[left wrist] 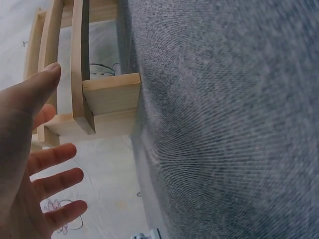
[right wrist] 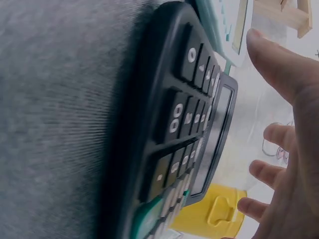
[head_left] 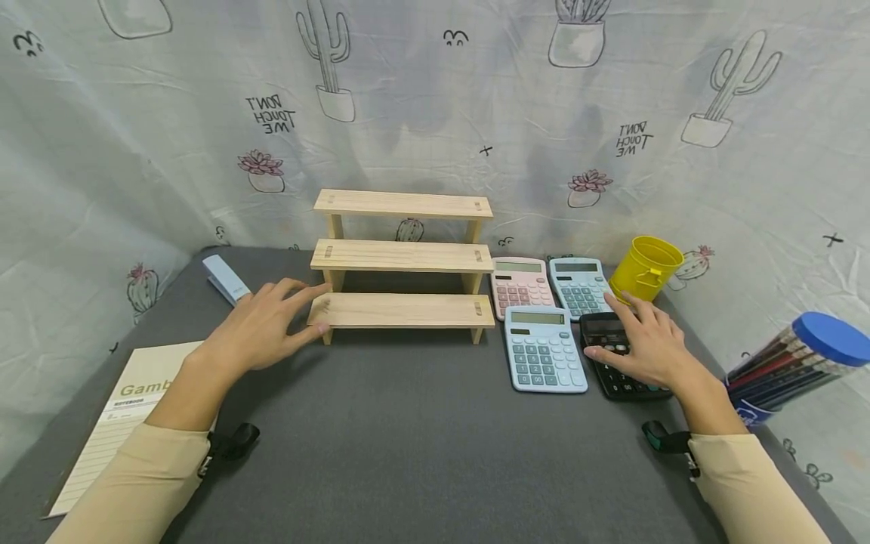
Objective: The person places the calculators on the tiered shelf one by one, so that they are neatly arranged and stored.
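your left hand (head_left: 272, 323) is spread, fingers apart and pinching nothing, at the left end of the three-tier wooden shelf (head_left: 401, 310), which stands at the center of the frame; whether a fingertip touches the wood, you cannot tell. your right hand (head_left: 649, 340) is also spread and holds nothing, hovering over the black calculator (head_left: 615, 389) at center right. if that hand dropped flat, it could press keys or skid the black calculator into the front light-blue calculator (head_left: 546, 370) just beside it; fingers reaching too far could knock the yellow bucket (head_left: 642, 272) behind. a push from your left hand on one end alone could twist the shelf and drive its right side against the pink calculator (head_left: 522, 285) close by. the right wrist view shows the gap between your palm and the keys, plus the 0 and 00 legends and a green key (right wrist: 148, 217) that the head view does not make out. the left wrist view shows the shelf's end leg (left wrist: 112, 93) on the gray tabletop (left wrist: 229, 129); only the head view takes in the notebook (head_left: 129, 423) at lower left and the pencil tub (head_left: 791, 366) at right.
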A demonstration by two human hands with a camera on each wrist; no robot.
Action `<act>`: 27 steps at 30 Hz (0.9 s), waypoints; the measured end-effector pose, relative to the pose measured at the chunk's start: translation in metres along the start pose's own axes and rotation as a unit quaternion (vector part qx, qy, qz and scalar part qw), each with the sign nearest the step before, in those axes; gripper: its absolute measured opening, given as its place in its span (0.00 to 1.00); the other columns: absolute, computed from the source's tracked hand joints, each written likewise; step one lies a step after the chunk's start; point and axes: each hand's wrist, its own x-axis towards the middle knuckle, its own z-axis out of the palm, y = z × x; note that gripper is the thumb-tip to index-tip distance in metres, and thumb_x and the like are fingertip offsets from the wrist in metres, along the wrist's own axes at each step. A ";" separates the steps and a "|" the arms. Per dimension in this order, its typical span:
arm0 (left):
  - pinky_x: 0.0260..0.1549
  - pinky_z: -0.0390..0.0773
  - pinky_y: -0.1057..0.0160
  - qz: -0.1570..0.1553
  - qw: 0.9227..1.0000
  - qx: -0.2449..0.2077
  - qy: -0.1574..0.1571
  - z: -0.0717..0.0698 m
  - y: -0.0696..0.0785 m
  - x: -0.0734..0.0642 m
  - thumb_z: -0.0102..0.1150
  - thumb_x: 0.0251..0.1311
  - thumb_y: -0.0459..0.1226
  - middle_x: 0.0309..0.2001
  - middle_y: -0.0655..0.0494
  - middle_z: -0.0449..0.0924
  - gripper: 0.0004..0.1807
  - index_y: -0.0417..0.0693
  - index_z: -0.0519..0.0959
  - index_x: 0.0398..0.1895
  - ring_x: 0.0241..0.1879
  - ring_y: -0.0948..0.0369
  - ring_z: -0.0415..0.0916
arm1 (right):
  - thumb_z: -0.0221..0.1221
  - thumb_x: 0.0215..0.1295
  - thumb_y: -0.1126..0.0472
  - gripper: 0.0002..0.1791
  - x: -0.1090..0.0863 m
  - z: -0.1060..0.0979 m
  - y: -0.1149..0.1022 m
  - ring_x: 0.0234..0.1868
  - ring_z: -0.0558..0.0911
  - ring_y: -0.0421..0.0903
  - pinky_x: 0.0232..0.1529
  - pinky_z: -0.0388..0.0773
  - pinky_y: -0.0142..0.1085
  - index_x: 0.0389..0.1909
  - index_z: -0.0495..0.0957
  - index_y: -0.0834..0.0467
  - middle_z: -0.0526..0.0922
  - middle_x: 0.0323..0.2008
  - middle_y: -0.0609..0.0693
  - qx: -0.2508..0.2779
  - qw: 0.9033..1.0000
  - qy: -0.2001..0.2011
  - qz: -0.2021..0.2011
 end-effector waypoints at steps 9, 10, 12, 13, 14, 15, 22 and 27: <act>0.47 0.72 0.36 -0.021 0.998 -0.023 -0.058 0.001 -0.003 0.006 0.54 0.69 0.65 0.59 0.44 0.73 0.41 0.57 0.63 0.79 0.55 0.43 0.74 | 0.62 0.61 0.26 0.64 -0.009 0.008 0.010 0.69 0.50 0.83 0.56 0.55 0.80 0.83 0.39 0.56 0.44 0.76 0.75 0.039 0.997 -0.054 0.031; 0.47 0.73 0.36 -0.023 0.997 -0.024 -0.064 0.002 -0.003 0.006 0.53 0.69 0.65 0.59 0.44 0.73 0.42 0.57 0.62 0.79 0.55 0.43 0.74 | 0.63 0.60 0.27 0.65 -0.010 0.009 0.011 0.69 0.50 0.84 0.56 0.55 0.80 0.83 0.38 0.56 0.43 0.76 0.76 0.044 0.997 -0.059 0.029; 0.47 0.73 0.36 -0.028 0.996 -0.031 -0.074 0.002 -0.003 0.006 0.52 0.69 0.66 0.60 0.43 0.73 0.42 0.57 0.61 0.80 0.55 0.43 0.74 | 0.65 0.60 0.29 0.66 -0.012 0.011 0.012 0.68 0.50 0.85 0.57 0.54 0.80 0.83 0.37 0.57 0.41 0.75 0.77 0.055 0.996 -0.070 0.025; 0.48 0.73 0.35 -0.031 0.996 -0.037 -0.077 0.003 -0.003 0.006 0.52 0.70 0.66 0.60 0.42 0.73 0.42 0.57 0.61 0.80 0.56 0.42 0.74 | 0.66 0.59 0.29 0.67 -0.013 0.012 0.013 0.68 0.50 0.86 0.57 0.54 0.80 0.83 0.37 0.58 0.41 0.75 0.78 0.058 0.995 -0.074 0.022; 0.48 0.73 0.35 -0.034 0.995 -0.043 -0.080 0.003 -0.003 0.005 0.52 0.70 0.65 0.61 0.41 0.72 0.42 0.57 0.61 0.80 0.56 0.41 0.74 | 0.67 0.59 0.30 0.67 -0.014 0.012 0.013 0.67 0.50 0.86 0.57 0.54 0.79 0.82 0.37 0.58 0.40 0.75 0.78 0.061 0.995 -0.079 0.020; 0.49 0.72 0.34 -0.036 0.995 -0.049 -0.083 0.004 -0.004 0.005 0.51 0.70 0.65 0.62 0.41 0.72 0.42 0.57 0.60 0.80 0.57 0.40 0.73 | 0.67 0.58 0.30 0.67 -0.014 0.013 0.014 0.67 0.51 0.86 0.57 0.55 0.80 0.82 0.37 0.58 0.40 0.75 0.78 0.063 0.994 -0.084 0.019; 0.56 0.68 0.30 -0.052 0.990 -0.087 -0.100 0.010 -0.009 0.004 0.48 0.73 0.64 0.67 0.37 0.68 0.40 0.56 0.59 0.80 0.64 0.36 0.69 | 0.67 0.59 0.30 0.67 -0.016 0.012 0.013 0.67 0.50 0.85 0.56 0.55 0.80 0.82 0.36 0.56 0.36 0.76 0.77 0.078 0.991 -0.108 0.025; 0.58 0.65 0.28 -0.060 0.987 -0.108 -0.101 0.013 -0.013 0.004 0.44 0.75 0.64 0.69 0.36 0.66 0.38 0.55 0.60 0.79 0.67 0.34 0.66 | 0.68 0.58 0.30 0.69 -0.015 0.009 0.012 0.67 0.50 0.87 0.56 0.55 0.80 0.82 0.33 0.56 0.34 0.76 0.77 0.080 0.989 -0.124 0.024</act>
